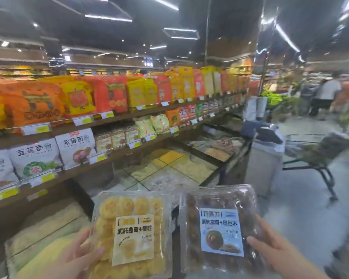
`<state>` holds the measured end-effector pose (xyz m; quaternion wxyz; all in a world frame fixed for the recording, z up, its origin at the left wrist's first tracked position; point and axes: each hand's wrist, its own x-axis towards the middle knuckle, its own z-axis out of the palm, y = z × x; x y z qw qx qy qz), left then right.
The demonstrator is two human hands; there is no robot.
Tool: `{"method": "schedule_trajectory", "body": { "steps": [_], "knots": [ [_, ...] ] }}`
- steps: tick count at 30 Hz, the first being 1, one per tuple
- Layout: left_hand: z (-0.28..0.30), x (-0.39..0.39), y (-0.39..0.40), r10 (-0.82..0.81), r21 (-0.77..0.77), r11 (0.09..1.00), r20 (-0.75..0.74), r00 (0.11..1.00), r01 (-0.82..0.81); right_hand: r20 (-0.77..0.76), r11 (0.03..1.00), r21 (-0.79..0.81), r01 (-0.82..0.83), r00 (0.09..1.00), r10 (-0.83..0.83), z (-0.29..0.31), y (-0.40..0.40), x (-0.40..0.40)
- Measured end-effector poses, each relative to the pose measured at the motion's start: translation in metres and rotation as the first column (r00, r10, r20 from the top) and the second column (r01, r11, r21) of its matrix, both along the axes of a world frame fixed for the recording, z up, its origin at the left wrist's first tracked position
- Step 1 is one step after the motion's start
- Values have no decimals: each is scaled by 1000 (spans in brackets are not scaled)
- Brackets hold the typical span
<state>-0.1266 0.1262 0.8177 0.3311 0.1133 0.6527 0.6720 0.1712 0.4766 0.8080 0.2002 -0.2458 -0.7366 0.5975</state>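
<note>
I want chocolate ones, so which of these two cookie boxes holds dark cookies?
The blue-labelled box in the right hand: its cookies are dark brown; the cream-labelled box in the left hand holds yellow ones.

We grip the yellow cookie box in our left hand, brown cookie box in our right hand

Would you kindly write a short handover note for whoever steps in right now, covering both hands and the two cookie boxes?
Left hand: grips the lower left edge of the yellow cookie box.
Right hand: grips the right edge of the dark cookie box.
Position: both boxes are closed, labels up, held side by side and apart, in front of the shelves.
Done: both boxes are in hand.
Left: neither is set down; the blurred shopping cart ahead on the right looks the likely place for them.
</note>
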Motion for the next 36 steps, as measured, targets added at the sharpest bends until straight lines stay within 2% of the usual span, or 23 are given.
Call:
{"method": "schedule_trajectory", "body": {
  "steps": [3, 5, 9, 11, 13, 17, 21, 23, 25, 26, 27, 30, 34, 36],
  "knots": [
    [-8, 13, 45, -181, 95, 980, 88, 979, 173, -10, 988, 31, 152, 988, -152, -3, 7, 59],
    [-12, 26, 75, -284, 143, 952, 86, 955, 270, -14, 967, 36, 253, 967, -253, -4, 8, 100],
    [1, 91, 146, -481, 109, 868, -66, 874, 485, -63, 911, 26, 412, 910, -410, 1, 9, 180],
    [10, 131, 180, -512, 120, 843, -123, 850, 525, -50, 868, 52, 493, 870, -491, 3, 9, 229],
    [13, 170, 212, -537, 166, 817, -131, 834, 552, -62, 820, 67, 568, 823, -564, 9, 6, 278],
    [12, 243, 273, -639, 131, 750, -114, 761, 649, -100, 712, 51, 701, 712, -695, 20, 8, 374],
    [14, 318, 322, -756, 142, 621, -149, 637, 770, -68, 669, 94, 737, 675, -734, 26, 7, 466],
    [10, 353, 342, -786, 187, 579, -132, 604, 794, -70, 625, 80, 777, 630, -774, 35, 9, 501],
    [7, 389, 362, -793, 197, 551, -179, 582, 811, -83, 596, 61, 801, 599, -796, 41, 12, 538],
    [7, 407, 371, -794, 202, 539, -202, 573, 818, -65, 601, 81, 795, 606, -793, 45, 11, 554],
    [4, 423, 381, -812, 211, 508, -206, 546, 835, -66, 581, 85, 809, 586, -807, 44, 13, 573],
    [0, 476, 409, -824, 224, 489, -198, 531, 843, -4, 510, 145, 848, 516, -856, 33, 11, 627],
    [-2, 542, 437, -875, 226, 393, -206, 438, 891, 38, 456, 37, 889, 454, -890, 22, 0, 689],
    [0, 575, 451, -886, 192, 366, -228, 404, 911, 84, 379, 38, 925, 375, -923, 19, -8, 718]
  ]
}}
